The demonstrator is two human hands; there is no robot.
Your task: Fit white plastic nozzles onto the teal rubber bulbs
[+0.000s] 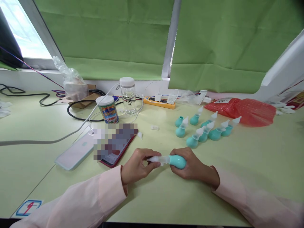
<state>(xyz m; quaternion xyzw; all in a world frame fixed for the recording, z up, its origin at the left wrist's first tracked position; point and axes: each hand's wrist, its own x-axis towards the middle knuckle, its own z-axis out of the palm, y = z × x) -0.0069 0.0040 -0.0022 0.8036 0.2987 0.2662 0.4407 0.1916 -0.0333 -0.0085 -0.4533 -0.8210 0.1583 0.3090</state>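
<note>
Near the table's front, my right hand (187,163) is closed round the teal bulb (177,161) of a small suction device, which lies level. Its clear tube (165,160) points left and ends in a white pointed nozzle (155,159). The fingers of my left hand (140,163) pinch that nozzle. Behind my right hand stand several teal bulbs with white nozzles (193,141), and one bulb without a nozzle (179,121). A loose clear tube piece (155,127) and a loose white nozzle (140,136) lie beyond my left hand.
Left of my hands are a red-edged phone (118,144) and a pale phone (76,150). Farther back stand a printed cup (108,110), a lidded bottle (128,96), a power strip (160,102) and a red plastic bag (244,110). Cables cross the left side.
</note>
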